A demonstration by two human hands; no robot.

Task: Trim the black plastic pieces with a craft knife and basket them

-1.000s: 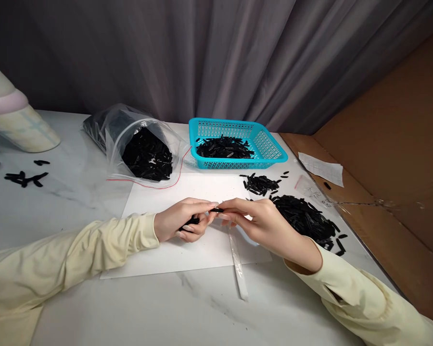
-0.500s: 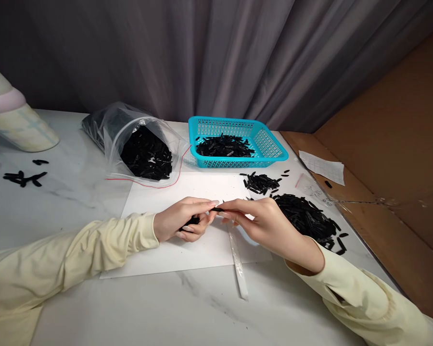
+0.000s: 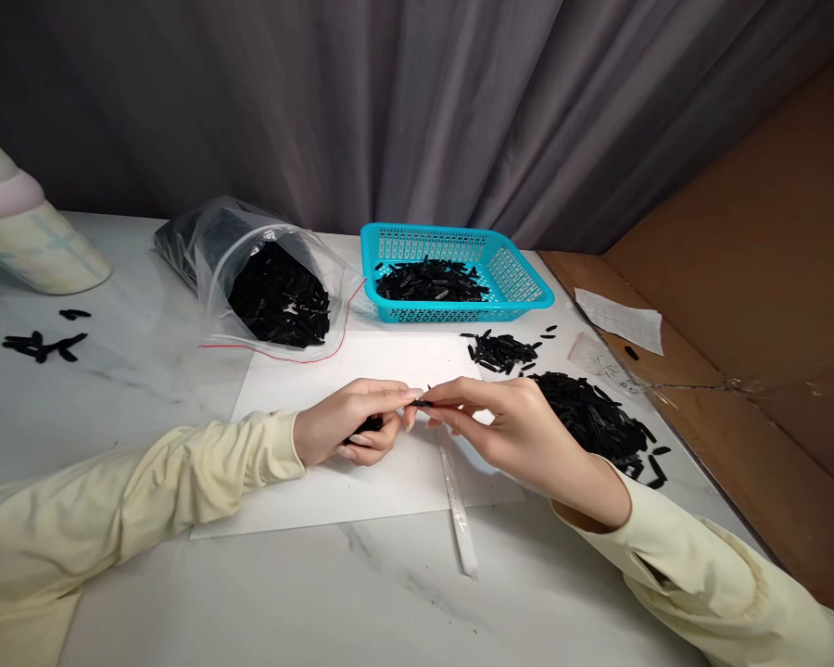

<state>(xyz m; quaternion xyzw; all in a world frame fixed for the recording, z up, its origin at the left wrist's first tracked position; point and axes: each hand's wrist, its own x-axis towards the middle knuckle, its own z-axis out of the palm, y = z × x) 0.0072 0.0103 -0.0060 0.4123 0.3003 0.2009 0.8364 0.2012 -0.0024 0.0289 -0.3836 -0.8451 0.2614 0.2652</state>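
My left hand (image 3: 358,421) is closed around several small black strips (image 3: 367,426), tucked in its curled fingers. Between its thumb and forefinger is one end of a thin black strip (image 3: 421,403). My right hand (image 3: 497,417) pinches the other end of that strip with its fingertips. Both hands hover over a white sheet of paper (image 3: 284,500). Beneath the right fingertips lies a narrow white tool in clear wrap (image 3: 460,528), its upper end partly hidden by the hand. A large heap of black strips (image 3: 590,421) lies right of the right hand.
A clear zip bag (image 3: 212,269) full of black strips lies open behind the left hand. A blue basket (image 3: 459,313) holding more strips stands at the back. Other strips lie in a smaller pile (image 3: 502,352) and at left (image 3: 45,346). A pastel bottle (image 3: 38,241) stands far left.
Both hands stay almost in place, still meeting at the thin strip. The right fingers have shifted slightly at the strip's end. The whole view has moved a little.
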